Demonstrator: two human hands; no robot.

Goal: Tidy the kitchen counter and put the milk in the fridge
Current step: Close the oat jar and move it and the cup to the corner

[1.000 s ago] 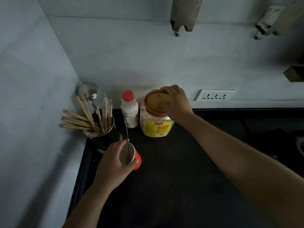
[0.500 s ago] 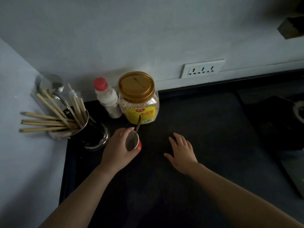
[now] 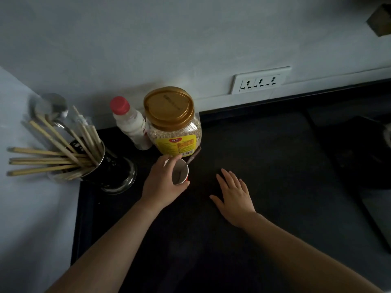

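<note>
I had my left hand (image 3: 161, 182) wrapped around the small red paper cup (image 3: 180, 172), fingers and thumb closed on its rim and wall, steadying it on the dark table (image 3: 264, 157) so the spoon (image 3: 193, 158) leaning out of it would not tip it. My right hand (image 3: 233, 194) lay flat and spread on the table just beside the cup, holding nothing; I judged it was free for the next pick. The milk bottle (image 3: 131, 123), white with a red cap, stood upright at the back against the wall, touching the gold-lidded oat jar (image 3: 172, 123) on its right. It had not yet gone to the fridge, which I could not see. The lid sat square on the jar, so I took that part as tidied. Chopsticks and a ladle fanned from the utensil holder (image 3: 108, 166) in the left corner, well clear of my reach to the milk.
</note>
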